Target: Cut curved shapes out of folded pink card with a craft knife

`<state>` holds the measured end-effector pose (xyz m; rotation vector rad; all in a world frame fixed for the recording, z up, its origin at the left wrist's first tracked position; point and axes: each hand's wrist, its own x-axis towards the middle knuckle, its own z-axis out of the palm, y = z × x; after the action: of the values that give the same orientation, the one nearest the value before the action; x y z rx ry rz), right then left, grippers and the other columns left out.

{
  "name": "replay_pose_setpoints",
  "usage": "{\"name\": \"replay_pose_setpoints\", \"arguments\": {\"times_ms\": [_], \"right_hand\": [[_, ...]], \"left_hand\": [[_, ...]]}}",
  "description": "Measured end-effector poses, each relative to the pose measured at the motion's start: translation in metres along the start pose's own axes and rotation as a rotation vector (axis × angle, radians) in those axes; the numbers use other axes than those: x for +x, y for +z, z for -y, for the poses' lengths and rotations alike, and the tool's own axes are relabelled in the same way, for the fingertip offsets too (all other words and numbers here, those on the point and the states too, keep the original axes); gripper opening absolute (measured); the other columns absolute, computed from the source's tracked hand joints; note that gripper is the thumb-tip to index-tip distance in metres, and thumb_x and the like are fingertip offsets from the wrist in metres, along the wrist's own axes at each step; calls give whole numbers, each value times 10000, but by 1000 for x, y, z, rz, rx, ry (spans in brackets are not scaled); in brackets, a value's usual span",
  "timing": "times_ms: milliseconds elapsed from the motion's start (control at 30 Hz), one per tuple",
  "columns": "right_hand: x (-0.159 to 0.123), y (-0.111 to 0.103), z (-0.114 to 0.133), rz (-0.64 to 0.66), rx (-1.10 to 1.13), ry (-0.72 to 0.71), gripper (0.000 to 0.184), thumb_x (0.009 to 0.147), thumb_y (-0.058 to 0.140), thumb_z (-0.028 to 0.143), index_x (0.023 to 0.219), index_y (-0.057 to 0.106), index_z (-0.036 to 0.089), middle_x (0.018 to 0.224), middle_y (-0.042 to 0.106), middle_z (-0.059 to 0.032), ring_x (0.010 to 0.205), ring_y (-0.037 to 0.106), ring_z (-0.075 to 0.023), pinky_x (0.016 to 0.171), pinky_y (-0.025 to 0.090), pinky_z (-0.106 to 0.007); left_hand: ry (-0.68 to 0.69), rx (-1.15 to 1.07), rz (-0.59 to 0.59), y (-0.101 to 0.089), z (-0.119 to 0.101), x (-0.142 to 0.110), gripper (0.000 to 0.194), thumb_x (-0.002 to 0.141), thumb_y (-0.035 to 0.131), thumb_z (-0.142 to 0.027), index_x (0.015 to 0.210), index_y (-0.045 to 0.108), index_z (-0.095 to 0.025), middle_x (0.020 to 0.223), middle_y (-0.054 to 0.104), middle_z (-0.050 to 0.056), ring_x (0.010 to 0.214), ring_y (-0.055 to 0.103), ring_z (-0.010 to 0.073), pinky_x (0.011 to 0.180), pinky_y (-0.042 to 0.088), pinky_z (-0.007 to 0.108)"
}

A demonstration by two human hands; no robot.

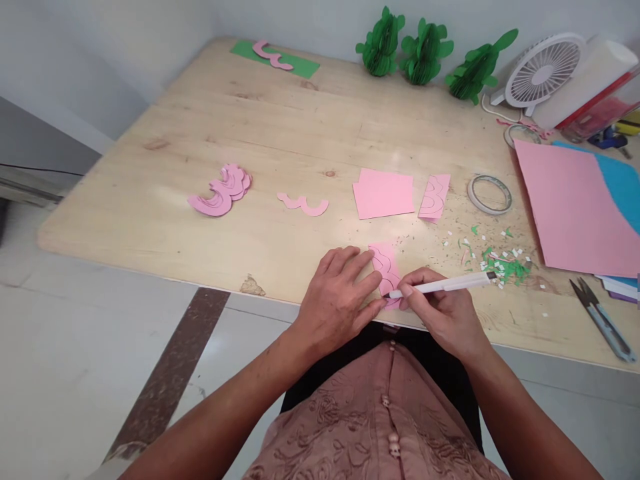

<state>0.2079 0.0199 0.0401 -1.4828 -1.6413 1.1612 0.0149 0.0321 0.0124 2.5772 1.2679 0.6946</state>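
My right hand (445, 313) grips a white pen (457, 283), its dark tip touching a small pink paper piece (384, 263) at the table's front edge. Curved lines are drawn on that piece. With fingers spread, my left hand (343, 293) lies flat and presses on the left side of the paper. Just beyond it are a stack of blank pink paper pieces (385, 193), a folded pink piece (434, 198) with a drawn wavy outline, and a cut-out wavy pink strip (303, 204). Further left sits a pile of pink wavy cut-outs (223, 190).
Tape rolls (490, 195), green and white scraps (505, 267), thread snips (603, 320) and large pink sheets (575, 207) lie to the right. Green paper trees (425, 50) and a white fan (545, 72) stand at the back. A green strip (303, 67) lies far left.
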Motion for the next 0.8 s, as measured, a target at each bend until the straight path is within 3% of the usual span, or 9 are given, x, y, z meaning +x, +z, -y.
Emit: {"name": "replay_pose_setpoints", "arguments": {"times_ms": [533, 800], "right_hand": [[4, -4, -1, 63, 63, 75, 142, 893, 583, 301, 815, 640, 196, 689, 619, 7, 652, 583, -132, 597, 442, -239], [4, -2, -1, 26, 73, 79, 147, 890, 584, 311, 811, 636, 199, 681, 619, 11, 643, 577, -129, 590, 438, -235]], "left_hand": [[-3, 3, 7, 0, 0, 0, 187, 903, 555, -330, 1009, 623, -192, 1304, 578, 102, 1226, 471, 308, 1033, 399, 483], [-2, 4, 1, 0, 0, 0, 189, 905, 554, -332, 1011, 625, -192, 1307, 576, 99, 1220, 477, 307, 1033, 399, 483]]}}
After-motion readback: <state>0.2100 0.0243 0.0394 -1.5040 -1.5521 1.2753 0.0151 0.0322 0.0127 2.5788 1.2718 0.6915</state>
